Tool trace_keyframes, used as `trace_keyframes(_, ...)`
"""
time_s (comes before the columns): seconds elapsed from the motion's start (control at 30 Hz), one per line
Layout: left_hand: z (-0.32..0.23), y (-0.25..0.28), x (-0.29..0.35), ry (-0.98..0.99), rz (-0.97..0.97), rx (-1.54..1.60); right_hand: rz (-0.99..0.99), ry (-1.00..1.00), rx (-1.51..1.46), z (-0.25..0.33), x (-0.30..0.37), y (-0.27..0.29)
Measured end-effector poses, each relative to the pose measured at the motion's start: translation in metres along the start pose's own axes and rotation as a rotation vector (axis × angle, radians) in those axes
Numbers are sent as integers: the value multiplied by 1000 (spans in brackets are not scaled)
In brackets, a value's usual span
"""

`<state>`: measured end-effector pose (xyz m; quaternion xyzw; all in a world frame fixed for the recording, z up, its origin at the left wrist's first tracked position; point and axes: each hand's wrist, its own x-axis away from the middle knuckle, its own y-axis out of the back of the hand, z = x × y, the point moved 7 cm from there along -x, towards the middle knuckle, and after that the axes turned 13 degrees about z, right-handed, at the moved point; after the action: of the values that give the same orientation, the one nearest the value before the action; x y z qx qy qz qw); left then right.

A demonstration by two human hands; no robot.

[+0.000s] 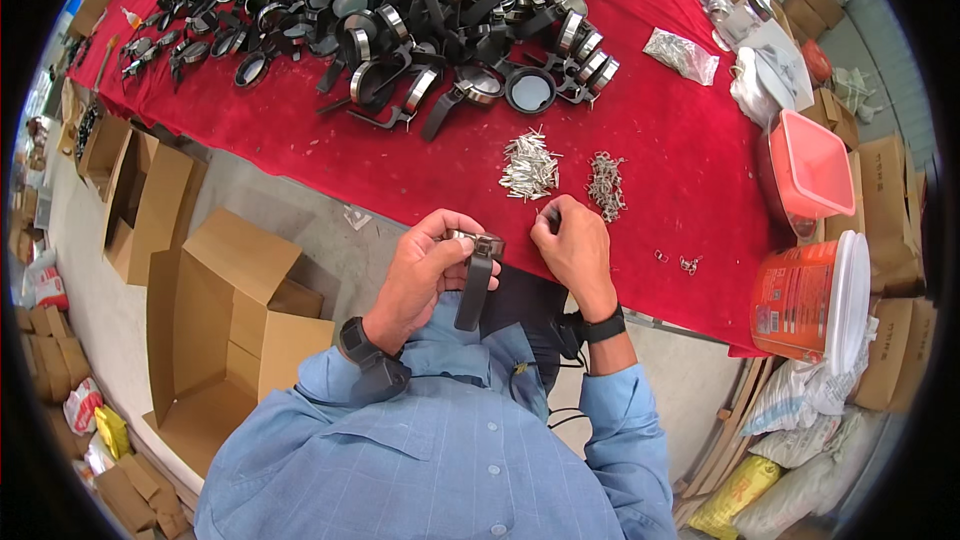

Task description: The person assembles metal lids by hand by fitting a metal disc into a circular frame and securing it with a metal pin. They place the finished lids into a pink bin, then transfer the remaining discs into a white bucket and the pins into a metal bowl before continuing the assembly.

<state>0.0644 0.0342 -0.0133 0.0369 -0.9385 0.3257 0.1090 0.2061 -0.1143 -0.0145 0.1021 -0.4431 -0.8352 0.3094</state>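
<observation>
My left hand [430, 265] is closed around a round, metal-banded part with a black handle [473, 290], held in front of my body at the table's near edge. Its black handle points down toward me. To its right, my right hand [575, 250] is pinched closed over the red cloth; whatever its fingertips may hold is hidden. Just beyond those fingers lies a heap of small silvery metal pins [530, 165]. A smaller pile of little metal clips or links [606, 186] sits beside it, close to the right hand's knuckles.
A large heap of similar black-handled, metal-rimmed parts [400, 30] covers the far left of the red-clothed table [680, 160]. A few loose clips [690, 265], a bag of small parts [682, 55], a pink basin [815, 165] and an orange bucket [800, 295] lie rightward. Open cartons [225, 310] stand left.
</observation>
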Motion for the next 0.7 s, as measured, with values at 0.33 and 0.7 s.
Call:
trace_keyframes(0.33,1,-2,-2,27,-2,-4,-29,-39,-780,15,41,10)
trace_keyframes(0.7,17,-5,-7,2,85,224,-53,96,-766,59,62,15)
